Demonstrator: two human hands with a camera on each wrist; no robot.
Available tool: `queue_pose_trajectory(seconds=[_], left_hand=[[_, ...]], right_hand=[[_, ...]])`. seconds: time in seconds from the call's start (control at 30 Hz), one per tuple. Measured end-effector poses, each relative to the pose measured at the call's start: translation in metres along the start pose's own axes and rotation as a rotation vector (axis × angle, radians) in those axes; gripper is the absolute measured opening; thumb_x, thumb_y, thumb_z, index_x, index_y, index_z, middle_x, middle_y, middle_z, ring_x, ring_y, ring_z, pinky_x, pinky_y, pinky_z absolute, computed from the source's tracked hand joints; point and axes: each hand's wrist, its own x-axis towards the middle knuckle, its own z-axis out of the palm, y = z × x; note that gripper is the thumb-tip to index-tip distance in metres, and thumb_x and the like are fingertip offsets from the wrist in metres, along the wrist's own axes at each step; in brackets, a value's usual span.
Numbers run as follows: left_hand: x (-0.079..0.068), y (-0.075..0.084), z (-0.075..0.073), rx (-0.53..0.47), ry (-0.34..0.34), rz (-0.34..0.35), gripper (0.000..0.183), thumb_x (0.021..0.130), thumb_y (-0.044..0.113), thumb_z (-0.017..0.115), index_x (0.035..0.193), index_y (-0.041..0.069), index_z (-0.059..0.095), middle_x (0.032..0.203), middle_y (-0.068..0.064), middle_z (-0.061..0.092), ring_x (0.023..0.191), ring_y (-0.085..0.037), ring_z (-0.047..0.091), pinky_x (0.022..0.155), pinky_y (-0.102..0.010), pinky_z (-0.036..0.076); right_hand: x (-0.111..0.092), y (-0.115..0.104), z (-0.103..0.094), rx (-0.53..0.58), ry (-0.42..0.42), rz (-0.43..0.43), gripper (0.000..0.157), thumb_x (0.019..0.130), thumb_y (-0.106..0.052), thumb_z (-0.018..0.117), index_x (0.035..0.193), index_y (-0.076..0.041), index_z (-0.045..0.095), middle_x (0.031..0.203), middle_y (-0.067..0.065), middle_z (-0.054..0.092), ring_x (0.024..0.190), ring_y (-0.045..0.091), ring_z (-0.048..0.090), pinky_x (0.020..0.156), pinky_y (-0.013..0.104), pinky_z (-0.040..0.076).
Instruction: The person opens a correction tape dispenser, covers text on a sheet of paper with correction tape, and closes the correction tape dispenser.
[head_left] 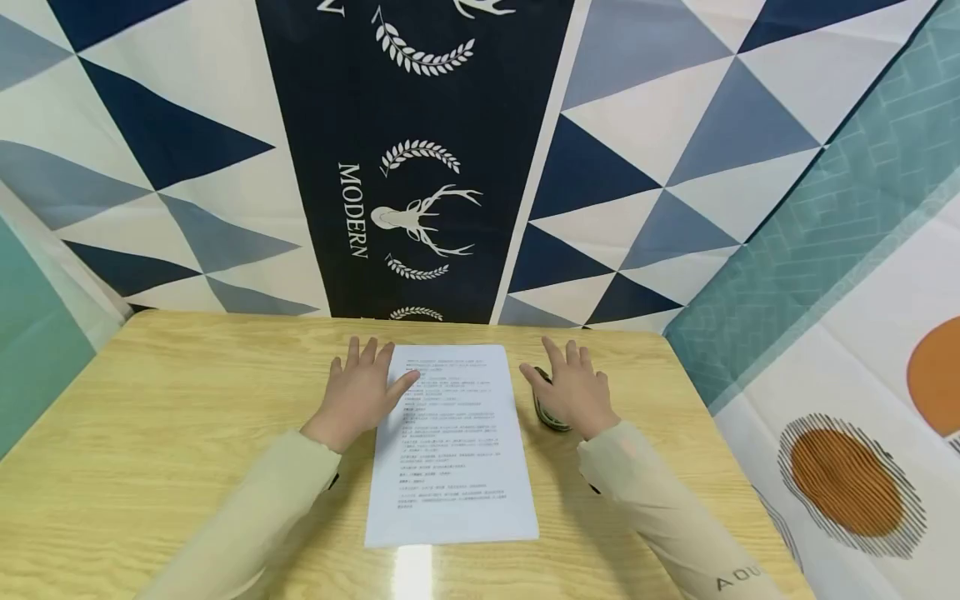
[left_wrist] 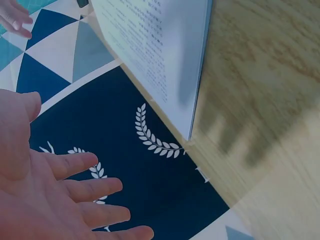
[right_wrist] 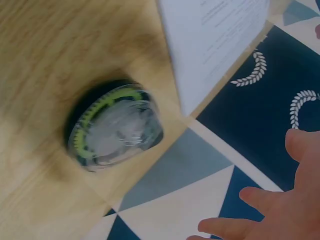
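A stack of printed white paper point(head_left: 457, 467) lies flat on the wooden table. My left hand point(head_left: 356, 396) is held over the paper's upper left edge, palm down with spread fingers. In the left wrist view that left hand point(left_wrist: 55, 190) holds nothing, and finger shadows fall on the tabletop. To the right of the paper, my right hand point(head_left: 573, 396) hovers with fingers apart, partly covering a small rounded dark case point(head_left: 551, 419). Blurred in the right wrist view, the case point(right_wrist: 115, 127) shows a clear cover and a yellow-green toothed ring; its exact kind is unclear. The right hand point(right_wrist: 280, 200) is apart from it.
The wooden table point(head_left: 187, 417) ends at a patterned cloth point(head_left: 420, 208) with dark blue triangles and a deer print along its far edge. More patterned fabric point(head_left: 847, 475) hangs beyond the table's right side.
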Motion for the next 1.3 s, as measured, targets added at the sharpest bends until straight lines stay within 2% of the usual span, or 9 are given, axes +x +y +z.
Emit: queue_pose_trajectory(seconds=[0.43,0.77,0.9,1.3], left_hand=[[-0.001,-0.001,0.016,0.026,0.027,0.039,0.063,0.093,0.046,0.048,0.135,-0.001,0.044,0.139,-0.024,0.044,0.133,-0.046,0.033,0.104,-0.061,0.031],[-0.005,0.001,0.025,0.002,0.050,0.069,0.051,0.092,0.034,0.055,0.127,-0.003,0.052,0.125,-0.023,0.056,0.118,-0.039,0.051,0.094,-0.054,0.043],[-0.005,0.001,0.029,-0.004,0.049,0.066,0.047,0.091,0.031,0.056,0.124,-0.002,0.055,0.119,-0.022,0.060,0.110,-0.037,0.055,0.090,-0.052,0.046],[-0.007,0.002,0.034,-0.022,0.015,0.039,0.036,0.089,0.025,0.059,0.114,-0.002,0.062,0.107,-0.019,0.063,0.097,-0.034,0.058,0.082,-0.047,0.049]], right_hand=[[-0.003,0.018,0.008,0.016,-0.022,0.038,0.071,0.094,-0.057,0.034,0.148,-0.011,0.025,0.147,0.027,0.030,0.128,0.050,0.035,0.097,0.065,0.033],[-0.002,0.031,0.020,0.033,-0.035,0.040,0.068,0.095,-0.051,0.038,0.143,-0.003,0.033,0.137,0.029,0.043,0.117,0.048,0.047,0.088,0.059,0.044],[-0.001,0.036,0.023,0.038,-0.045,0.038,0.066,0.096,-0.048,0.040,0.141,0.000,0.034,0.134,0.031,0.044,0.115,0.048,0.049,0.085,0.058,0.046],[0.000,0.045,0.030,0.094,-0.078,0.061,0.067,0.095,-0.041,0.043,0.140,0.007,0.032,0.135,0.034,0.040,0.118,0.047,0.047,0.092,0.058,0.043]])
